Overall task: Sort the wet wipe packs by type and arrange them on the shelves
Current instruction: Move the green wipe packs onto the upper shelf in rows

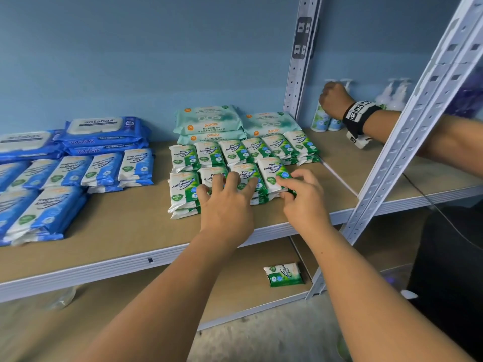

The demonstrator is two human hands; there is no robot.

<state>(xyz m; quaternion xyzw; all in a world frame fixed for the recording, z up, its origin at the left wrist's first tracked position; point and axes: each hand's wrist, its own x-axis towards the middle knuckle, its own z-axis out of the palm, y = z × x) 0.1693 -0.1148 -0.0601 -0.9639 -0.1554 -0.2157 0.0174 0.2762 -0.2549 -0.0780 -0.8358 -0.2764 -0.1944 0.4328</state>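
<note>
Both hands work at the shelf front: the left hand presses spread fingers on green pine packs, the right hand pinches a corner of the rightmost pack. Blue packs lie leftward.

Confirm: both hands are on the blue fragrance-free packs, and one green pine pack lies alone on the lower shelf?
Wrong packs. In the head view the left hand and right hand are on the green pine packs of the front row. The lone pine pack does lie on the lower shelf.
</note>
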